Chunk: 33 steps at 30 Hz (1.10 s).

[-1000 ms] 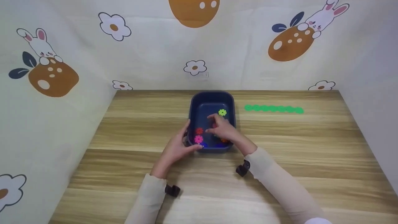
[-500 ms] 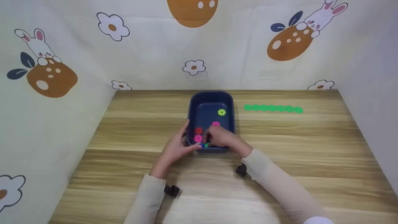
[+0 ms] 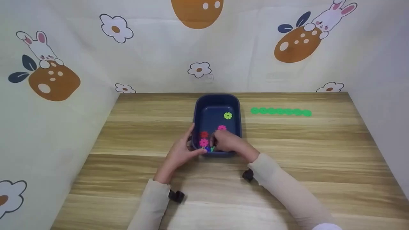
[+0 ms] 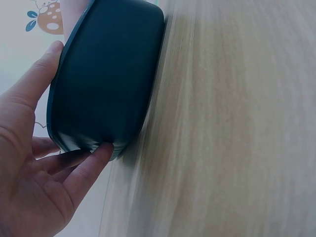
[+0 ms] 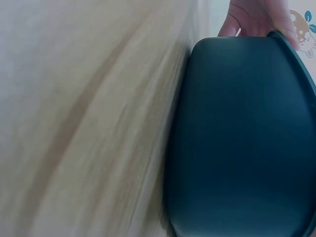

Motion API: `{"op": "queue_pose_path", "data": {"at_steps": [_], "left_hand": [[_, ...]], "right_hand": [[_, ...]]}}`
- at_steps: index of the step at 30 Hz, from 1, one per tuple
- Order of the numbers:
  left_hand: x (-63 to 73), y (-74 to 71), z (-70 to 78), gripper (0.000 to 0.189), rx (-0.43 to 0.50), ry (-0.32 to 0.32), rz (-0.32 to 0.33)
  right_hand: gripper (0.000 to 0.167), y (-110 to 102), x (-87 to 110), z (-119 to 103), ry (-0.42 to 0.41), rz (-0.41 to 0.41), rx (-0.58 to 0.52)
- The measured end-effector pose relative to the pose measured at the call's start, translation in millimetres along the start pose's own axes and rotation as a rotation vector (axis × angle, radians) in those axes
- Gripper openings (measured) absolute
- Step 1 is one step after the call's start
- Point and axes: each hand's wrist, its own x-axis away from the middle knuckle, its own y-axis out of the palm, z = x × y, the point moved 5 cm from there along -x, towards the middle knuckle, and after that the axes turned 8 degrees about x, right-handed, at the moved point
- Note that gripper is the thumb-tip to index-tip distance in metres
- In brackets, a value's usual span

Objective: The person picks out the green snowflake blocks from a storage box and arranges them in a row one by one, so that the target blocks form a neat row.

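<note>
My left hand (image 3: 180,151) grips the near left corner of a dark blue plastic bin (image 3: 218,99), thumb over the rim and fingers along its side. In the left wrist view the bin's outer wall (image 4: 106,74) stands between thumb and fingers. My right hand (image 3: 225,140) reaches down inside the bin near its front, fingers curled, pinching a green snowflake disc (image 3: 212,149); the fingertips are mostly hidden. Around it lie a red disc (image 3: 204,134), two pink discs (image 3: 203,142), a blue disc (image 3: 207,149) and, farther back, a yellow-green disc (image 3: 227,115).
Right of the bin, several green discs (image 3: 280,111) form a row on the wooden table (image 3: 287,134). A patterned cloth (image 3: 159,54) hangs behind and at the sides. Both sleeves carry dark wrist cameras (image 3: 176,196). The right wrist view mostly shows the bin's outer wall (image 5: 242,133).
My right hand has moved down and toward the front of the bin, its fingers curling in; a green disc now shows at the fingertips and a pink disc is uncovered. The left hand stays put.
</note>
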Motion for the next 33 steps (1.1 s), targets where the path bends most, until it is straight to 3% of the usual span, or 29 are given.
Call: {"op": "queue_pose_path", "data": {"at_steps": [3,8,14,20,27,33], "left_hand": [[-0.1,-0.2,-0.4,0.106,0.004,-0.009,0.002],[-0.3,-0.2,-0.8,0.106,0.031,-0.009,-0.001],[0.6,0.1,-0.8,0.106,0.050,0.024,-0.006],[0.8,2.0,-0.4,0.104,0.055,0.007,-0.005],[1.1,2.2,-0.1,0.105,0.041,-0.030,0.007],[0.4,1.8,-1.9,0.108,0.032,-0.033,0.009]], "right_hand": [[0.013,-1.3,0.6,1.1,0.011,0.016,-0.051],[0.010,-8.5,1.8,1.4,-0.009,0.143,-0.090],[0.007,-13.2,3.3,1.5,-0.035,0.224,-0.118],[0.005,-24.4,7.4,6.8,-0.030,0.341,-0.349],[0.013,-61.7,21.0,24.9,0.008,0.476,-0.523],[0.021,-105.0,39.7,59.4,0.049,0.593,-0.609]]}}
